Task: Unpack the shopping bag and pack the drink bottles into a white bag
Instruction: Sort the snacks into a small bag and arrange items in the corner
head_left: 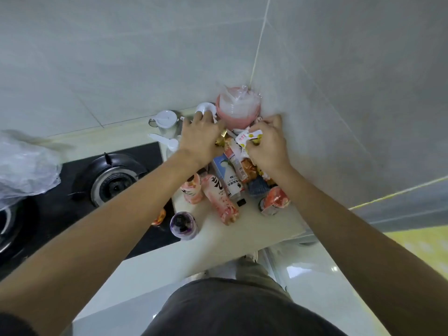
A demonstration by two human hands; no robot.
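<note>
Left hand beside pink bowl, fingers spread flat over gold wrapper | right hand just right of bowl, fingers pinching white snack packet | pink drink bottles lying on worktop below bowl, purple-capped bottle nearer stove

Left hand, right hand outstretched
</note>
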